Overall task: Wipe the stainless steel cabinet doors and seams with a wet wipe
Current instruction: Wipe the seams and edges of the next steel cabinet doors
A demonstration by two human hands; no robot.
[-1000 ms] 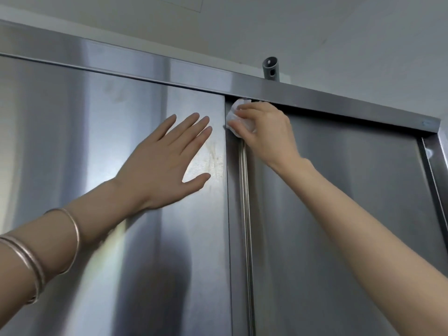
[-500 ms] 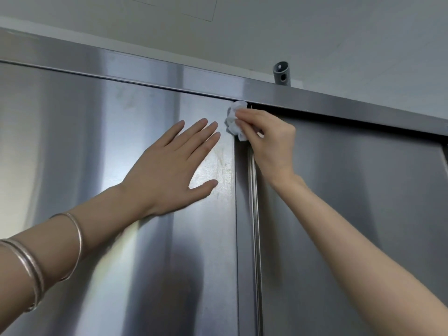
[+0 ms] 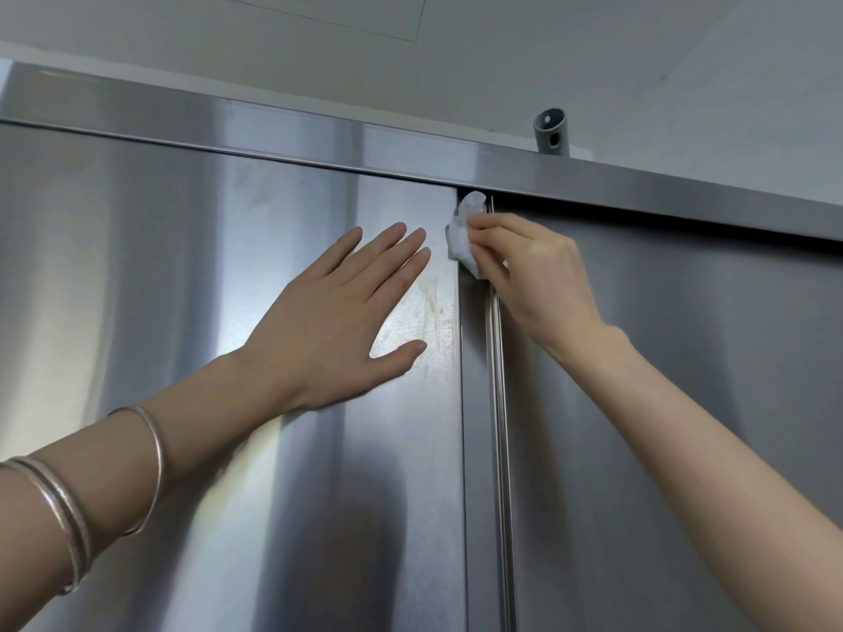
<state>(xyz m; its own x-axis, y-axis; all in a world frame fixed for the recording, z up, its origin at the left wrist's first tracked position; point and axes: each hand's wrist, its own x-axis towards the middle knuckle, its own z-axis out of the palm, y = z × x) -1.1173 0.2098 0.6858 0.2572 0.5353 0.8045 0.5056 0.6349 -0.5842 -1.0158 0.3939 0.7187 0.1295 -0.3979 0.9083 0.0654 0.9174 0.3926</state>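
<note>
Your right hand (image 3: 536, 275) pinches the white wet wipe (image 3: 463, 234) with curled fingers (image 3: 490, 223). The wipe sticks out past your fingertips, up and to the left. It sits at the top of the seam (image 3: 476, 403) between the two shiny doors, just under the top rail (image 3: 273, 130). Your left hand (image 3: 337, 312) lies flat on the left door (image 3: 137, 266), fingers straight and spread, holding nothing. Its fingertips are just beside the wipe.

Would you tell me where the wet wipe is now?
Head view, upper centre: the wet wipe is pinched by the right hand at the top of the door seam, below the top rail.
</note>
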